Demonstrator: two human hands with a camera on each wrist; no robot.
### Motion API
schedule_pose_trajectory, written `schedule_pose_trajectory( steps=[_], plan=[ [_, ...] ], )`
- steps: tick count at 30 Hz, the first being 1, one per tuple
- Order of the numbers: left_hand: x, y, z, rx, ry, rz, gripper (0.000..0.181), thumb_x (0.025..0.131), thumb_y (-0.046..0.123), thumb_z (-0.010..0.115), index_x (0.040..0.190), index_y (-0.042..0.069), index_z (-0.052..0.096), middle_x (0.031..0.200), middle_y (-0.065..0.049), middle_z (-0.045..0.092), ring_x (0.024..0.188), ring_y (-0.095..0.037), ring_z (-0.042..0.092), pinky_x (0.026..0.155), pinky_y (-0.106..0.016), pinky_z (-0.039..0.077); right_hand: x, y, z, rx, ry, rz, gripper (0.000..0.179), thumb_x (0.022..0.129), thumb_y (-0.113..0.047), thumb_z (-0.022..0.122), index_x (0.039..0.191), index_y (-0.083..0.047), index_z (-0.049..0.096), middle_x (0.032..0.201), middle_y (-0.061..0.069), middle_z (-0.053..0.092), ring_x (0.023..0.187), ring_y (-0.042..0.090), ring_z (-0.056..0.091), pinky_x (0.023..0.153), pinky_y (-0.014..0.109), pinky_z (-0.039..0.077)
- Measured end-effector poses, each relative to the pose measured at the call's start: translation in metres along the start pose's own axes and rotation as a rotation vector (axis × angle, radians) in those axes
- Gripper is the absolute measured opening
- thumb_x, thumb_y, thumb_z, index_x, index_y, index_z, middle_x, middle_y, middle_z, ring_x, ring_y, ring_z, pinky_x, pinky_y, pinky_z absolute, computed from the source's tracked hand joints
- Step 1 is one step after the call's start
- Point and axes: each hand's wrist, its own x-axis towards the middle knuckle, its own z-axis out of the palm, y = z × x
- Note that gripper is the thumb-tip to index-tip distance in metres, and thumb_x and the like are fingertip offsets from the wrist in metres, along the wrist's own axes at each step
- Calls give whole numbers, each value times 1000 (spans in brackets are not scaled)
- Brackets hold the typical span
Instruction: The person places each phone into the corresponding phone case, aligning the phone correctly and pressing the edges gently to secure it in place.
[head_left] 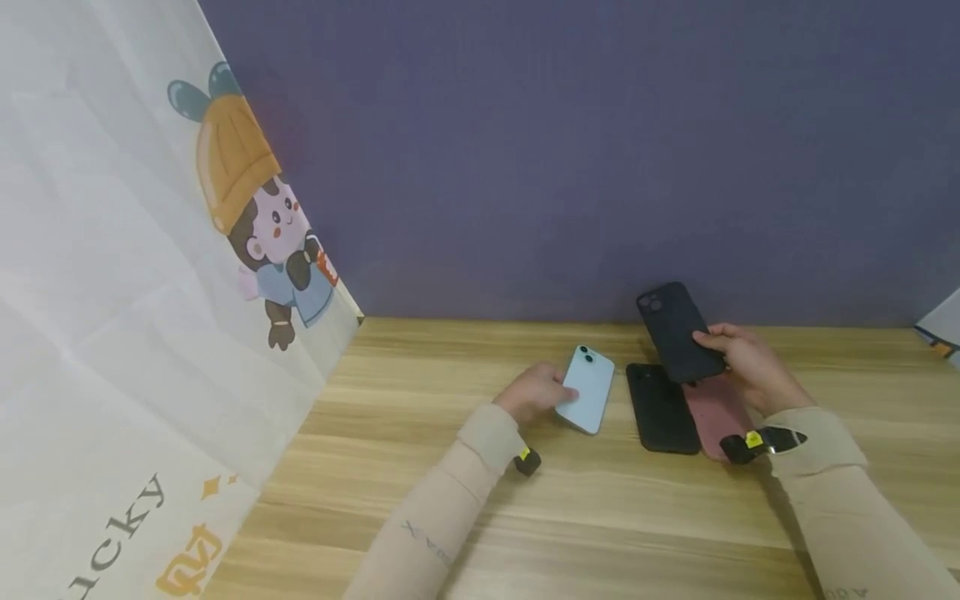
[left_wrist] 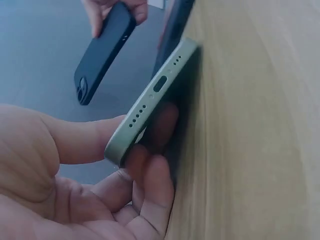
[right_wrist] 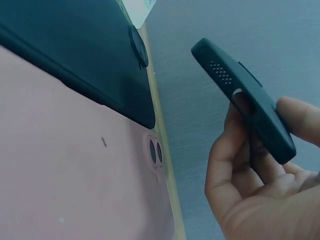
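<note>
My left hand (head_left: 534,390) pinches a pale blue smartphone (head_left: 590,388) by its lower left edge, thumb on the back and fingers beneath. The phone's camera side faces up, and its charging-port end (left_wrist: 160,84) shows in the left wrist view, tilted close over the wood. In my right hand (head_left: 757,367) is a black phone case (head_left: 678,329), held by its lower end above the table, its camera cutouts pointing away from me. Under it lie another black case (head_left: 662,410) and a pink case (head_left: 720,417), side by side and partly covered.
A wooden table (head_left: 600,517) runs back to a dark blue-grey wall panel (head_left: 570,158). On the left stands a white sheet (head_left: 112,250) with a printed cartoon figure and lettering. Black wrist cameras (head_left: 528,461) sit on both cuffs.
</note>
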Motion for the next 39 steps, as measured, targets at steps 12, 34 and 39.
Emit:
schedule_pose_trajectory(
  steps=[12, 34, 39],
  plan=[
    [16, -13, -13, -327, -38, -43, 9, 96, 2, 67, 100, 1, 58, 105, -15, 69, 97, -25, 71, 93, -39, 60, -3, -6, 2, 201, -74, 76, 10, 103, -28, 62, 107, -21, 58, 92, -13, 69, 84, 6, 69, 75, 28, 58],
    [23, -18, -8, -445, -24, 0, 14, 93, -1, 70, 99, 9, 62, 111, -15, 74, 92, -22, 73, 88, -39, 62, 0, -4, 9, 297, -181, 98, 11, 106, -28, 56, 114, -21, 53, 98, -11, 70, 88, 8, 68, 77, 30, 51],
    [23, -19, -9, -440, -37, 9, 15, 93, 0, 70, 95, 11, 60, 114, -16, 73, 92, -21, 73, 90, -40, 61, 0, 0, 11, 360, -210, 79, 7, 107, -23, 55, 102, -21, 60, 94, -8, 69, 82, 11, 65, 73, 32, 49]
  ],
)
